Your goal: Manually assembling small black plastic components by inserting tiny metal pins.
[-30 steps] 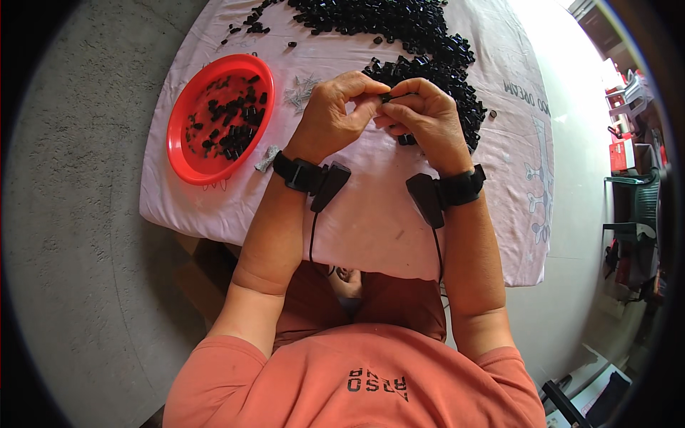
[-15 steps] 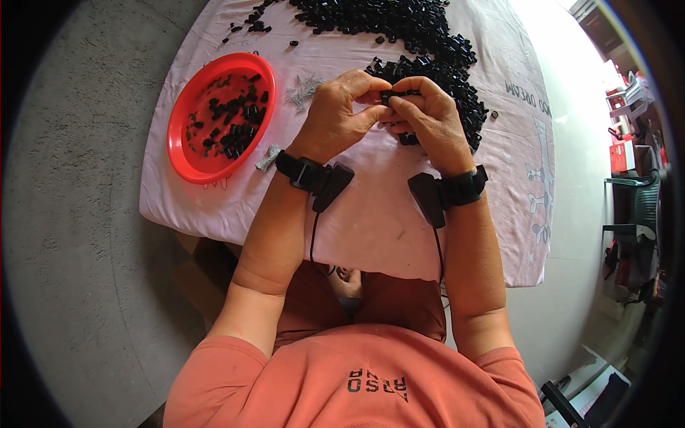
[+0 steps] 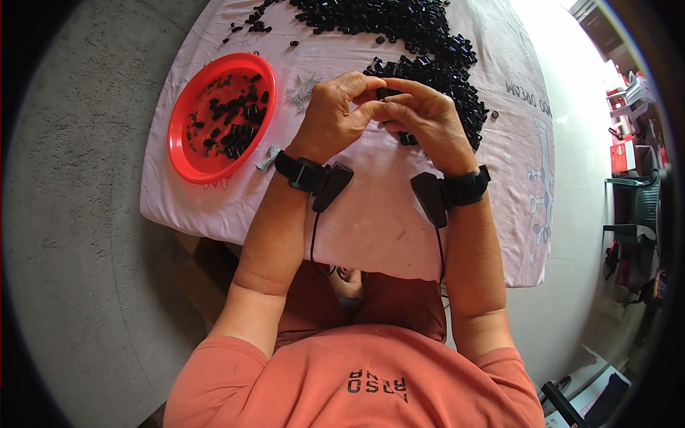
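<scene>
Two black straps (image 3: 300, 174) circle the wrists over the near part of the pink cloth (image 3: 364, 242); just past them the left hand (image 3: 332, 115) and the right hand (image 3: 433, 127) meet at their fingertips. One small black piece (image 3: 384, 93) lies right there, between the two hands: the left thumb and forefinger are brought narrow on its near-left side, and the right thumb and forefinger close in from the other. Which of the two bears it more firmly I cannot tell, as fingers hide much of it. Over the last second the left hand has barely moved, while the right forefinger has straightened and the right hand has slid slightly rightward, so the piece shows more plainly. It has not been let go, so the fingertip work on it appears unfinished. To the left of the left hand lie silvery pins (image 3: 300, 94), and farther left the red bowl (image 3: 201, 165), with black pieces inside, stays put. Just beyond the right hand spreads a near heap (image 3: 424, 68) of similar pieces, and a bigger heap (image 3: 371, 18) lies farthest off.
</scene>
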A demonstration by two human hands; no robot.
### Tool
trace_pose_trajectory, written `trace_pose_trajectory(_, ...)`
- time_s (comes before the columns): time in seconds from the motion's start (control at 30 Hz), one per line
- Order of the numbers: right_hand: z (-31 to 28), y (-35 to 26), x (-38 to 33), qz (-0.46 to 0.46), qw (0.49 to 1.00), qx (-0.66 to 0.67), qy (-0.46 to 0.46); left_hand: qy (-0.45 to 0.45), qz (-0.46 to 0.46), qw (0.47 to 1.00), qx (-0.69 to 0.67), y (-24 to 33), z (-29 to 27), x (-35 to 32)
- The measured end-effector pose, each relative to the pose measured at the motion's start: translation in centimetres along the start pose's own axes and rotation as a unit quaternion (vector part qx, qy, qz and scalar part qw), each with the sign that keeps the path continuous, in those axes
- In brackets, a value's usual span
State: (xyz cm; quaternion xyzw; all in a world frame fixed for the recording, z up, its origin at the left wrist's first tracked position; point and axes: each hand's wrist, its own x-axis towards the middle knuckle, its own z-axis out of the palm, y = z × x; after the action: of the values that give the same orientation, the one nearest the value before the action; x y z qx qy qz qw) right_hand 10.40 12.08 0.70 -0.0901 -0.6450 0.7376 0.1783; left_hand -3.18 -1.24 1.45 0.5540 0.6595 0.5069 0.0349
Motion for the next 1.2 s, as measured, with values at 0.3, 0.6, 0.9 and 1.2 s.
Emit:
trace_pose_trajectory(0.3, -0.8, 0.0, 0.1, -0.031, 0.994, 0.023, 0.105, 0.036, 0.001, 0.999, 0.012, -0.1, 0.0, 0.1)
trace_pose_trajectory(0.6, 0.0, -0.5, -0.1, 0.016, 0.997, 0.017, 0.080, 0.006, -0.009, 1.000, -0.011, 0.6, 0.1, 0.0)
trace_pose_trajectory(0.9, -0.1, 1.1, 0.4, -0.039, 0.999, 0.024, 0.025, 0.010, 0.006, 1.000, 0.000, 0.2, 0.3, -0.1)
trace_pose_trajectory(1.2, 0.2, 0.5, 0.3, -0.047, 0.998, 0.023, 0.039, 0.036, -0.008, 0.999, -0.008, 0.1, 0.7, -0.1)
